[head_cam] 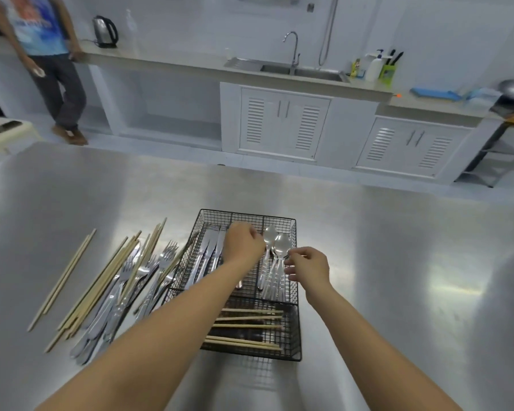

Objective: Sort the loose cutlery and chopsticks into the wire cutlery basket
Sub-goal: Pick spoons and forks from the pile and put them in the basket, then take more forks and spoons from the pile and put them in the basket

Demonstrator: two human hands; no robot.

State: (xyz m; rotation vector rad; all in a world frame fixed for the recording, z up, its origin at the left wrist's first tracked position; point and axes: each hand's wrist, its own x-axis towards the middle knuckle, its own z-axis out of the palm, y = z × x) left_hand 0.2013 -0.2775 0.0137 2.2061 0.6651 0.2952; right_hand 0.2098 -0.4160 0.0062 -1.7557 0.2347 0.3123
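Note:
A black wire cutlery basket [296, 330] sits on the steel table in front of me. Knives [209, 250] lie in its far left compartment, spoons [275, 247] in its far right one, and several chopsticks [250, 326] lie crosswise in the near section. My left hand [242, 243] hovers over the middle compartment with fingers curled down; whether it holds anything is hidden. My right hand [307, 266] is at the spoon handles, fingers loosely curled and touching them. Left of the basket lies a loose pile of forks and other cutlery [131, 292] mixed with chopsticks [101, 283].
The steel table [398, 262] spreads wide to the right of the basket. Two stray chopsticks [63, 277] lie far left. Beyond the table stands a counter with a sink [291, 69] and a kettle [104, 31]; a person [45, 54] leans there at back left.

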